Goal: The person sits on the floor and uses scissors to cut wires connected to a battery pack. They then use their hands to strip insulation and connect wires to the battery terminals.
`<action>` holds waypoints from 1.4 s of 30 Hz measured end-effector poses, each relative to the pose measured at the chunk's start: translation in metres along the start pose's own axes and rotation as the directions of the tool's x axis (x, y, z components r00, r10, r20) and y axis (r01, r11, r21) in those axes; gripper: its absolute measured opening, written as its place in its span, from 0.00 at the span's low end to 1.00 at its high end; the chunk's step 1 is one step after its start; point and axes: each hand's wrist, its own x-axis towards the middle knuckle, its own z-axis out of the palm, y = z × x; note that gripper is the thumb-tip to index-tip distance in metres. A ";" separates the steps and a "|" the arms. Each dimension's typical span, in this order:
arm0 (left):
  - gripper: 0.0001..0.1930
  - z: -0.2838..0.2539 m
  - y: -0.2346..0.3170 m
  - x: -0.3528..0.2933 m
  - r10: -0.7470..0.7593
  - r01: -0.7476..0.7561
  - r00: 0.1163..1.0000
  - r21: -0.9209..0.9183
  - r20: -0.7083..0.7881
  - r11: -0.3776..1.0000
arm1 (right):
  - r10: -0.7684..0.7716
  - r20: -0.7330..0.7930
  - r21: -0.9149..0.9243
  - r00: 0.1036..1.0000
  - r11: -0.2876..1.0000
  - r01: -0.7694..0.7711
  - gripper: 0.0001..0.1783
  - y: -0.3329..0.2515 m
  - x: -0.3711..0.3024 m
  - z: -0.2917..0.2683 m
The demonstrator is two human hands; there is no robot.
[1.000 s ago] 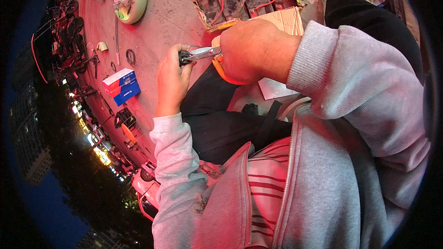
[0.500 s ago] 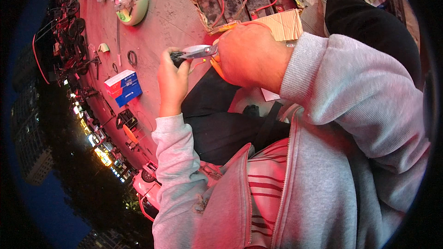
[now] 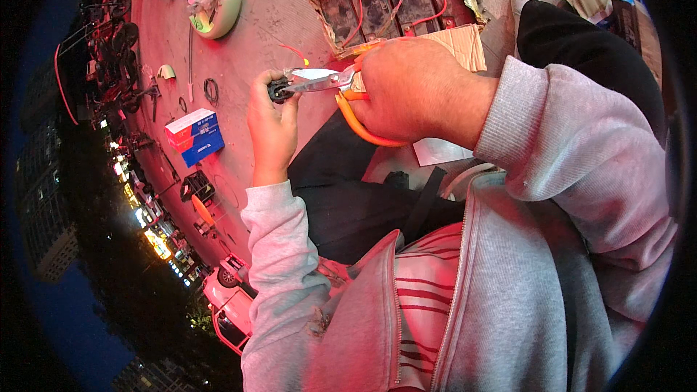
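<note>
My left hand (image 3: 272,127) pinches a small black part (image 3: 279,90), perhaps a connector, between thumb and fingers. In my right hand (image 3: 417,91) is a pair of scissors (image 3: 327,85) with orange handles, the fingers wrapped round them. The scissor blades are parted and point left, with the lower blade's tip at the black part. I cannot tell whether the blade cuts into it or only touches it. Just above the blades shows a thin red wire (image 3: 294,51) with a yellow end.
Beyond my right hand lies an opened case of dark batteries (image 3: 377,3) with red wires and a cardboard flap (image 3: 461,47). A blue, red and white box (image 3: 196,138) stands on the ground at left. A pale green shell (image 3: 218,20) holds clear plastic. Parked bikes (image 3: 112,51) line the far left.
My right hand has shifted slightly right, and more of the orange handle shows. The red wire's yellow end now appears above the blades; a red and yellow piece showed below them before.
</note>
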 end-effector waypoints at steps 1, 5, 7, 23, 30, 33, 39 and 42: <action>0.20 0.001 0.001 0.000 0.009 -0.009 1.000 0.005 -0.006 1.000 | 0.008 0.012 -0.009 1.000 1.000 -0.008 0.25 0.000 0.000 0.000; 0.19 0.001 0.003 -0.001 0.022 -0.022 1.000 0.055 -0.002 0.998 | 0.013 0.008 -0.013 1.000 1.000 -0.013 0.26 0.000 0.000 -0.001; 0.20 0.000 0.003 -0.001 0.044 -0.045 0.999 0.090 0.011 0.995 | 0.039 0.035 -0.034 0.999 0.999 -0.038 0.26 0.000 -0.001 -0.002; 0.19 0.003 0.011 -0.004 0.014 -0.018 0.999 0.121 0.033 0.992 | 0.123 0.312 0.054 0.942 0.988 -0.147 0.22 -0.005 0.011 -0.012; 0.18 0.003 0.013 -0.004 -0.077 0.075 0.997 0.124 0.012 0.989 | 0.157 0.275 0.038 0.949 0.984 -0.173 0.21 -0.007 0.008 -0.002; 0.18 0.003 0.013 -0.004 -0.098 0.099 0.995 0.111 -0.013 0.989 | 0.179 0.234 0.032 0.956 0.981 -0.191 0.21 -0.009 0.006 0.008; 0.18 0.005 0.010 0.000 -0.181 0.174 0.982 -0.098 -0.060 0.980 | 0.090 0.003 0.111 0.996 0.990 -0.090 0.26 -0.007 -0.001 0.022; 0.19 0.005 0.009 0.000 -0.106 0.099 0.990 -0.074 -0.095 0.992 | 0.100 0.062 0.165 0.993 0.980 -0.109 0.28 -0.006 -0.003 0.018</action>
